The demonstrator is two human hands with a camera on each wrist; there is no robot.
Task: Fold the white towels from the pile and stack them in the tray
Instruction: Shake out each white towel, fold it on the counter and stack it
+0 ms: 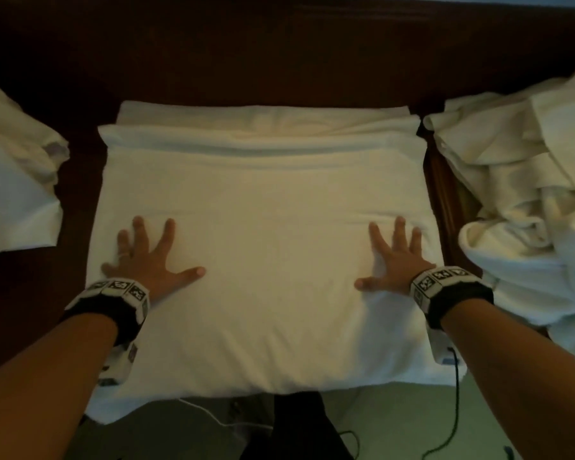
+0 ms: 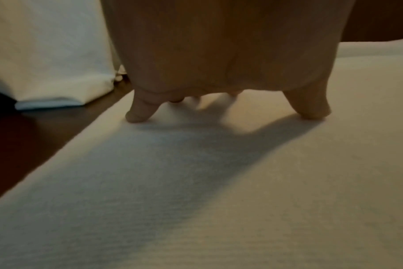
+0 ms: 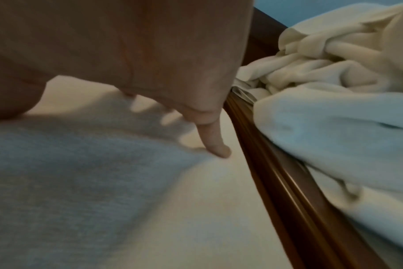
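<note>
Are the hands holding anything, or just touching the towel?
Nothing is held. The left hand and the right hand lie flat with spread fingers, pressing on top of the towel.

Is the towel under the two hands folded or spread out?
Folded: the towel shows stacked layered edges at its far side.

1. Hands: two, left hand [image 1: 146,257] and right hand [image 1: 395,260], both flat on cloth with fingers spread.
2. Wrist bands with black-and-white markers: two, one per wrist [image 1: 120,290].
3. Folded towel [image 1: 266,244] spread in the middle: one; layers beneath cannot be counted.
4. Loose towel pile [image 1: 518,194] on the right: one heap; number of towels unclear.
5. White cloth [image 1: 14,180] at left: one.
6. Dark table [image 1: 213,61]: one.
</note>
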